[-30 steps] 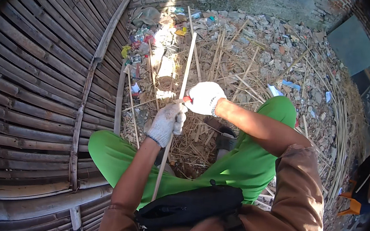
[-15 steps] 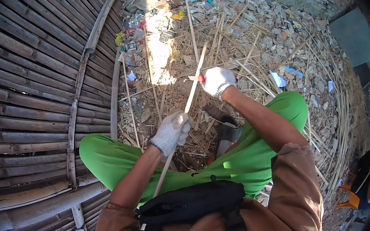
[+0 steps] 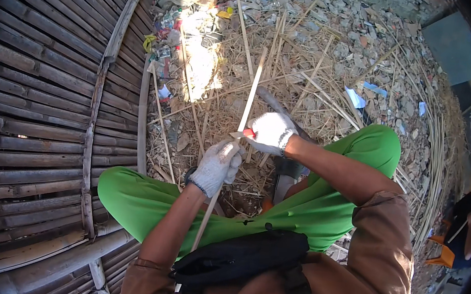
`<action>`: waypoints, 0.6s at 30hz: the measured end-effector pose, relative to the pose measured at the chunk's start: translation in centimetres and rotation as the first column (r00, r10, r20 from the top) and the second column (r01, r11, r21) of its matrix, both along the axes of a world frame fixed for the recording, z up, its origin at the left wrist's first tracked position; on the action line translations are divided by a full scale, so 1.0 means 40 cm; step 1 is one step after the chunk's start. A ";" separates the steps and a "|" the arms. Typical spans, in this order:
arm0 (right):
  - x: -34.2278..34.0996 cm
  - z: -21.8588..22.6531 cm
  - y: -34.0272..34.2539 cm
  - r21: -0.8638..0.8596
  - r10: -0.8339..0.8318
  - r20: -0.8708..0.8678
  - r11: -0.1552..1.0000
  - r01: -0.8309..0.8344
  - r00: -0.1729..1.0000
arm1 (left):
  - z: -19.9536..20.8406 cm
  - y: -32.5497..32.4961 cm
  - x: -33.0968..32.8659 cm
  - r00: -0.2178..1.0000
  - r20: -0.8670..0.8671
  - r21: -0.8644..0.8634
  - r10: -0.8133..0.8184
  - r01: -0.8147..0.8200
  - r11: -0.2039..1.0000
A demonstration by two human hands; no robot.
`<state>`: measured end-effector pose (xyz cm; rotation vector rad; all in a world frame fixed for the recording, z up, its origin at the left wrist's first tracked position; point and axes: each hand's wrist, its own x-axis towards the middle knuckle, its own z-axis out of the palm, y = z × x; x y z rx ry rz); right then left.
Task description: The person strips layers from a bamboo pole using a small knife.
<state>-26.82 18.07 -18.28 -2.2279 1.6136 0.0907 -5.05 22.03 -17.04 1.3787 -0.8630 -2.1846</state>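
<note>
My left hand, in a whitish knit glove, is closed round a long pale bamboo strip. The strip slants from beside my waist, up through the glove, to a far end over the littered ground. My right hand, gloved alike, is closed on a small knife with a red handle. The knife's short blade lies at the strip, just beyond my left fingers. Most of the handle is hidden in the right glove.
A bamboo slat wall runs along my left. Rubble and shavings with loose strips cover the ground ahead. A bundle of long strips lies at the right. Farther right, a person is beside an orange seat.
My right hand with the knife has come down along the strip toward me, close to my left hand. The left hand keeps its hold and has hardly moved.
</note>
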 end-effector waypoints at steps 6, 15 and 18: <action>-0.032 -0.011 0.002 0.001 -0.038 -0.037 0.999 0.038 0.999 | -0.023 0.010 -0.044 0.994 0.107 -0.121 -0.016 0.029 0.992; -0.104 -0.064 -0.001 -0.255 -0.105 0.082 0.959 0.123 0.991 | -0.017 -0.023 -0.088 0.997 0.057 -0.073 -0.060 0.064 0.995; -0.111 -0.067 -0.006 -0.241 -0.150 0.057 0.957 0.159 0.987 | -0.016 -0.026 -0.089 0.997 0.038 -0.048 -0.060 0.061 0.997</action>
